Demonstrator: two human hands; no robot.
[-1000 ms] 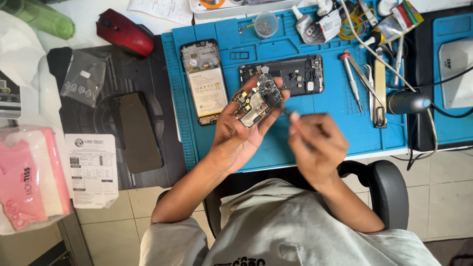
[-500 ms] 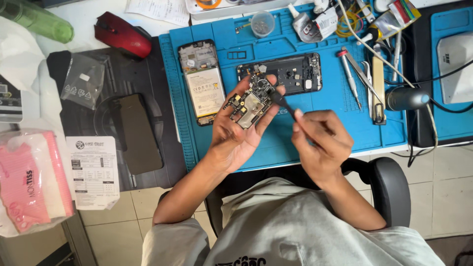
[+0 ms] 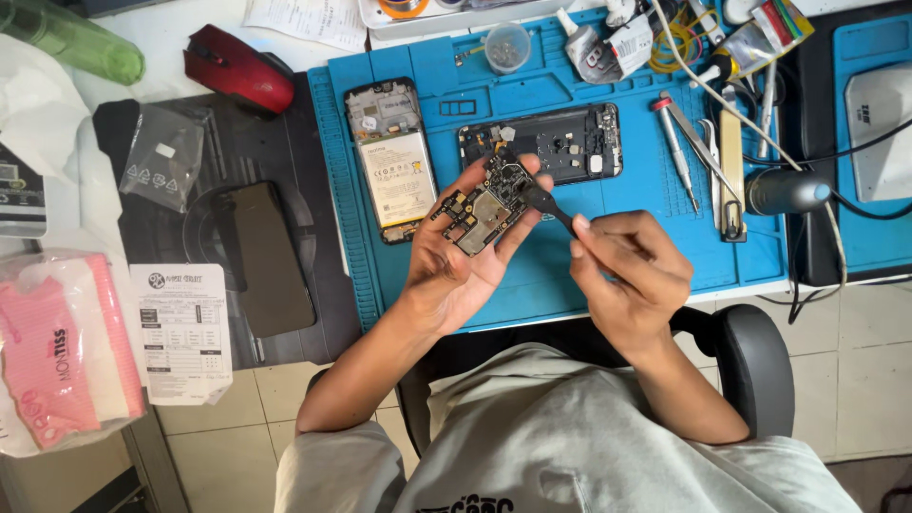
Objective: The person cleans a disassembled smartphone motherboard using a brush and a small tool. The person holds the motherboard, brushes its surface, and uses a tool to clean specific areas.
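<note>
Already we had the circuit board (image 3: 486,205) out, left hand (image 3: 456,261) fingers cradling it, right hand (image 3: 622,266) pinching a pry tool (image 3: 543,202) against it, phone frame (image 3: 551,142) still unassembled.

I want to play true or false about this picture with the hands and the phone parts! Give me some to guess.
1. The left hand holds a circuit board. True.
2. The right hand holds a banana. False: it grips a thin black tool whose tip touches the board.
3. A red mouse sits near the blue mat. True.
4. The open phone with its battery lies on the floor. False: it lies on the mat.
5. The green bottle stands on the mat. False: it lies far off it, top left.
</note>
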